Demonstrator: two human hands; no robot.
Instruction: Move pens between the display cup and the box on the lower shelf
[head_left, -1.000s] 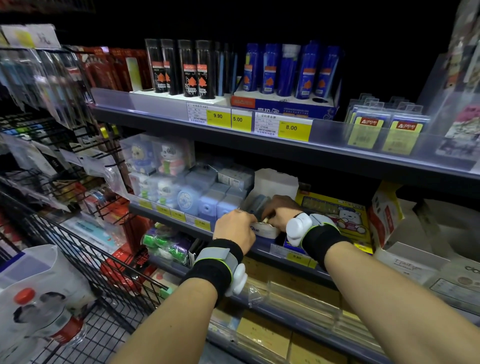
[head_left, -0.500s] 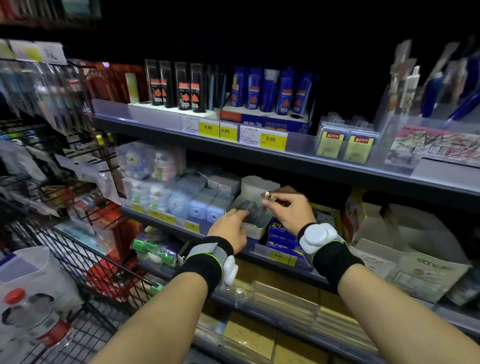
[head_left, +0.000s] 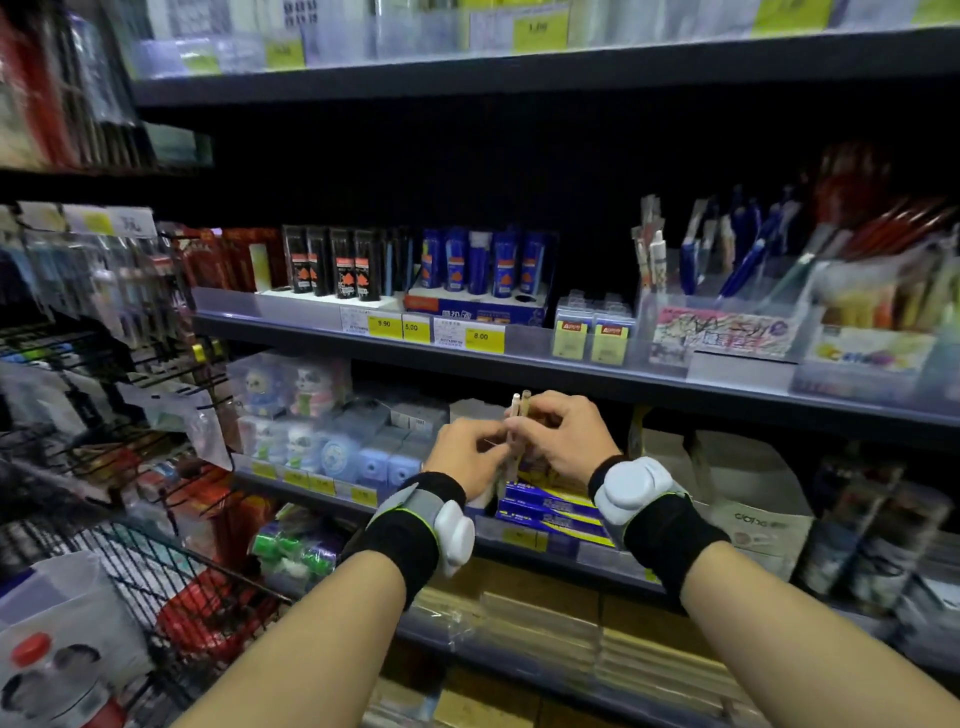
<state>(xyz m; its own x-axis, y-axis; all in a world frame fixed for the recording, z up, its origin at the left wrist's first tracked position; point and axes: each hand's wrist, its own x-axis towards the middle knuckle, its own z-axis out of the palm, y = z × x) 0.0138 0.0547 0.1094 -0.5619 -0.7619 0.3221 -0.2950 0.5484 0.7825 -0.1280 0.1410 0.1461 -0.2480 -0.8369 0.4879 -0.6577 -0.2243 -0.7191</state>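
Two thin pens stand upright between my hands, their tips poking above my fingers. My right hand is closed around them, and my left hand pinches them lower down. Both hands hover in front of the lower shelf, where the white box is mostly hidden behind them. Up on the right of the shelf above, a clear display cup holds several blue and white pens.
Blue and yellow flat boxes lie under my right hand. Small blue and grey packs sit left of the white box. Black and blue tubes stand on the upper shelf. A wire cart is at lower left.
Both hands have risen out of the white box, with pens now held upright between them. The view has tilted up and shows the display cup on the upper shelf.
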